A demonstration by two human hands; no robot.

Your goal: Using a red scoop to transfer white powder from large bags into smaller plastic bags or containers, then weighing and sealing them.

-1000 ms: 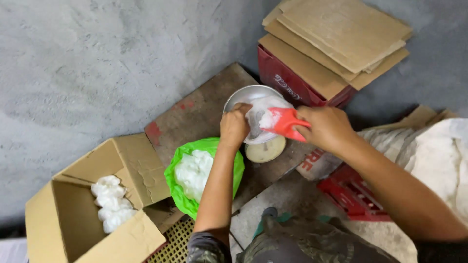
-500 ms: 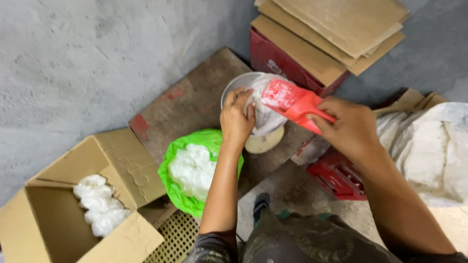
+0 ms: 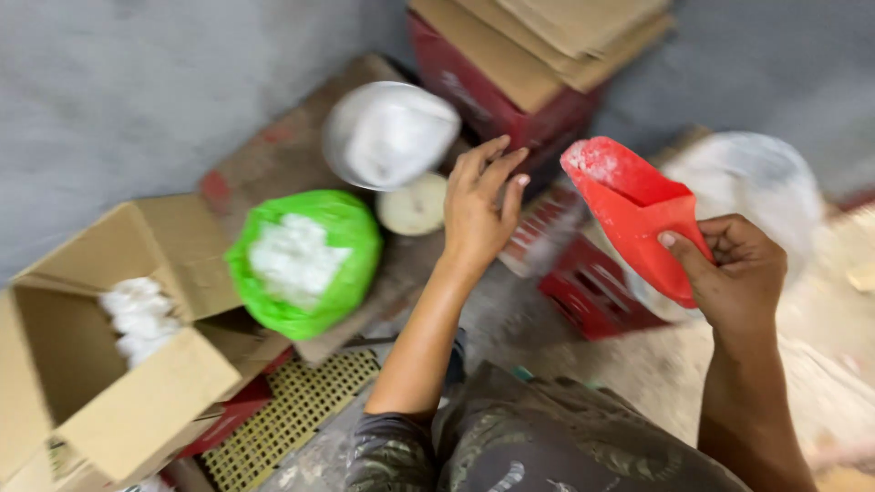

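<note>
- Lower left of the frame: open cardboard box, flaps spread, a few white lumps heaped against its inner wall.
- Just right of the box, left of centre: green plastic bag, mouth open, white lumpy stuff inside; standing on a worn brown board. Yellow perforated crate underneath, toward the bottom edge.
- Upper centre: round metal bowl filled with white powder, blurred; a pale disc just below it, touching or nearly so, cannot tell which.
- Centre: left hand, empty, fingers spread and loose, hovering just right of the bowl and apart from it.
- Top centre to right: stack of flattened cardboard sheets resting on a dark red crate.
- Right of centre: red plastic scoop, dusted white, tilted with its mouth toward the upper left, no visible load in it. Another red crate below it on the floor.
- Right: right hand clamped around the scoop's narrow end, thumb pressed on top.
- Far right: large white sack, open and pale, behind the scoop; too blurred for detail.
- Risks, as a judgement: bowl sitting near the board's edge, so a knock from the free hand could tip powder out; residue on the tilted scoop could shake loose over the floor and lap; soft green bag with no support could slump and spill its contents.
</note>
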